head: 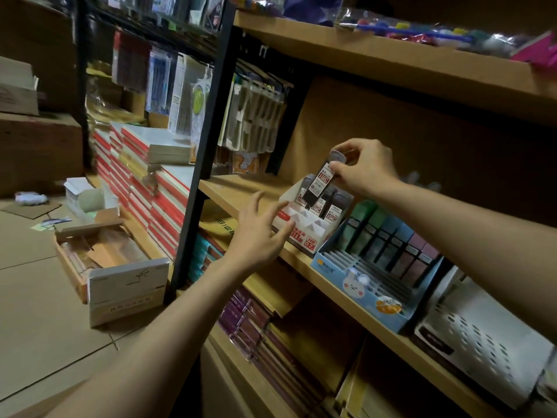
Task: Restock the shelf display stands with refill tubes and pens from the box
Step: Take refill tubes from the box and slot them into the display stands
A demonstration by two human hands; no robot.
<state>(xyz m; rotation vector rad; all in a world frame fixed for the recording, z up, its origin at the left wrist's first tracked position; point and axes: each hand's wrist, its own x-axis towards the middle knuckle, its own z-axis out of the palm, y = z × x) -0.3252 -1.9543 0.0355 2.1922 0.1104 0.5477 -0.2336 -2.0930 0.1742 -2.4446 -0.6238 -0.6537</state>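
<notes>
Left hand [259,233] hovers with fingers spread wide, holding nothing, just beside the white stand [304,229] at its 9 o'clock. Right hand [361,168] pinches a dark tube [319,182], tilted, over the stand; blue stand [376,285] at 4 o'clock.

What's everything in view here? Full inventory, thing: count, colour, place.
refill tube: one, black with white-red label, held above the white stand
white display stand: one, white-red, middle shelf, several tubes in its back rows
blue display stand: one, blue with rabbit picture, right of the white stand, pastel boxes at back
notebook stacks: many, red-white, left of the black post
open box: one, brown-white, on the floor
white perforated basket: one, far right
left hand: open, by the white stand's front
right hand: pinches the refill tube
</notes>
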